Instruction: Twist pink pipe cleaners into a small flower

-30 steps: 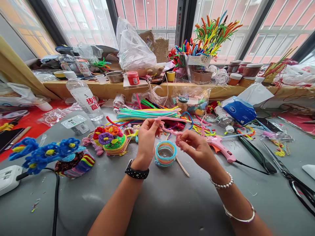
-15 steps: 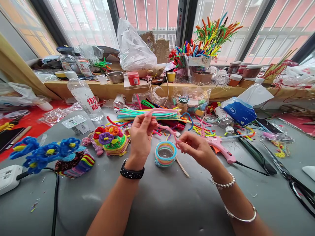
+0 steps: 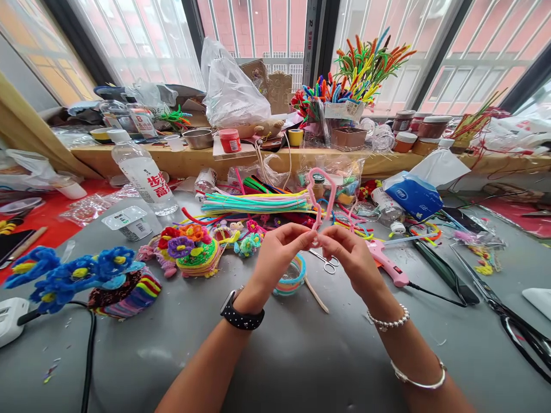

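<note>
A pink pipe cleaner [image 3: 334, 189], bent into a wavy loop, rises from between my fingertips. My left hand [image 3: 279, 252] pinches one side of its lower end, and my right hand [image 3: 350, 255] pinches the other, the two hands nearly touching. Below them a small round cup [image 3: 289, 285] ringed with blue, yellow and pink pipe cleaners stands on the grey table, partly hidden by my left hand. Small scissors [image 3: 328, 265] lie just behind my hands. A pale stick [image 3: 317, 296] rests beside the cup.
Behind my hands lies a bundle of pipe cleaners [image 3: 258, 202]. On the right are a pink glue gun [image 3: 390, 265], a blue tissue pack [image 3: 413, 195] and large scissors [image 3: 512, 321]. Left stand a flower-topped craft cake [image 3: 198, 258], blue fuzzy flowers [image 3: 81, 272] and a bottle [image 3: 144, 178].
My hands have come together over the cup. The pink pipe cleaner, stretched between them before, now stands up as a loop. The small scissors have come into view.
</note>
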`<state>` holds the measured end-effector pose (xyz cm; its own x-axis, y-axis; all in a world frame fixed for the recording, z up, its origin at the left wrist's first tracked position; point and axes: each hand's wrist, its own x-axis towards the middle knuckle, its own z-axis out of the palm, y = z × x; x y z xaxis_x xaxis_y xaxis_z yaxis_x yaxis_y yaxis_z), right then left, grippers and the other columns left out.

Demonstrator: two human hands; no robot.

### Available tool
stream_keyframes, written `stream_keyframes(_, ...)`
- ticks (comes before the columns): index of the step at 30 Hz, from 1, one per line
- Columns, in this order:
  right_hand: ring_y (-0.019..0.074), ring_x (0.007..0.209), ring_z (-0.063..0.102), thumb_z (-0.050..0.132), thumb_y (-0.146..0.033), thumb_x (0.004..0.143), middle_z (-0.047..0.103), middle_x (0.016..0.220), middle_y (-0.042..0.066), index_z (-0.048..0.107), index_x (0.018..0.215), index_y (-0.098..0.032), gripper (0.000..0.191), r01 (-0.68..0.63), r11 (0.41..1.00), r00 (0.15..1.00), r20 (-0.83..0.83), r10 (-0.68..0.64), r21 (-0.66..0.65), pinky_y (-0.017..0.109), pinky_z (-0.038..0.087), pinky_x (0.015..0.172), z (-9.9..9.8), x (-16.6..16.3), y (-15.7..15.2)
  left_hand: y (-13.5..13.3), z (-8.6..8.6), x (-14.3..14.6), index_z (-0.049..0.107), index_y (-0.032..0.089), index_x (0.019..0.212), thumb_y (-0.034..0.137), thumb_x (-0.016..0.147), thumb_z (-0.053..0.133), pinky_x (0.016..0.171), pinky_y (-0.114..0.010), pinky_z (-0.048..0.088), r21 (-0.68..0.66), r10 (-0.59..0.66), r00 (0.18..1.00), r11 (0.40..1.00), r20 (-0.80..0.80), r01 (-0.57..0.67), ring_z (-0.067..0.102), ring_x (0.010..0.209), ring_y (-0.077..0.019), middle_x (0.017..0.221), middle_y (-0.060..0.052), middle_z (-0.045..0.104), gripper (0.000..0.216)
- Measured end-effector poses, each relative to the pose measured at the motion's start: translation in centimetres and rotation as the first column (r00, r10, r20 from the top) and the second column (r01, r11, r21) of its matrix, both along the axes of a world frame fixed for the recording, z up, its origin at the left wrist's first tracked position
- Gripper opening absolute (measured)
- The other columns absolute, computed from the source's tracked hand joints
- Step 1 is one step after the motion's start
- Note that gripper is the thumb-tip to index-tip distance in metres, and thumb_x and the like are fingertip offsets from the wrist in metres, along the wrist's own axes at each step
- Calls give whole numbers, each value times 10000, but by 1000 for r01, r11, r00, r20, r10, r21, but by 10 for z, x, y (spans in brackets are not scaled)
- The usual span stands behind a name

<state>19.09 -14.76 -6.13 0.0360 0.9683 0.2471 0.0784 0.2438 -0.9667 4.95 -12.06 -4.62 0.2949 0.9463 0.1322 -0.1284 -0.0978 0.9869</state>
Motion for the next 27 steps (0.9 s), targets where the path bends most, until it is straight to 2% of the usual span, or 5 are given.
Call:
stream_keyframes(5,104,556,511,654,-398,706,584,685,-4,564,735,-189,229,107,994,993,-63,-105,35,223,421,487,-3,2,3,-2,5,0,661,141,625,313,636,702,601,-242,467,-44,-118,991,992,-66,116,582,604,-134,612,-33,644,177)
stream_keyframes(13,153,641,563,600,-322,756,623,717,31,614,731,-192,133,291,937,940,127,-318,191,290,476,598,-3,-2,-2,-1,-4,5,572,151,579,309,639,688,592,-243,447,-39,-126,986,992,-113,123,564,581,-126,578,-10,603,204)
stream_keyframes(22,61,483,417,700,-322,659,570,612,-33,633,716,-191,157,101,991,908,-400,-127,-87,201,355,450,-4,-4,5,-3,-8,13,578,158,757,306,764,577,666,-259,465,49,-118,990,991,-78,122,580,677,-140,711,-25,610,148)
stream_keyframes(25,53,483,419,702,-297,652,559,612,-36,651,741,-189,149,17,989,864,-496,-87,-144,185,369,451,-1,-2,6,-2,-9,8,608,170,742,279,774,573,666,-266,458,260,41,971,965,-238,23,584,670,-153,701,-36,623,119)
stream_keyframes(27,60,508,466,687,-270,656,584,644,-24,657,767,-188,141,-17,980,828,-552,-97,-198,178,401,467,0,4,8,-1,-9,2,639,193,738,241,773,578,695,-270,442,558,316,896,824,-311,-97,581,704,-163,721,-42,631,85)
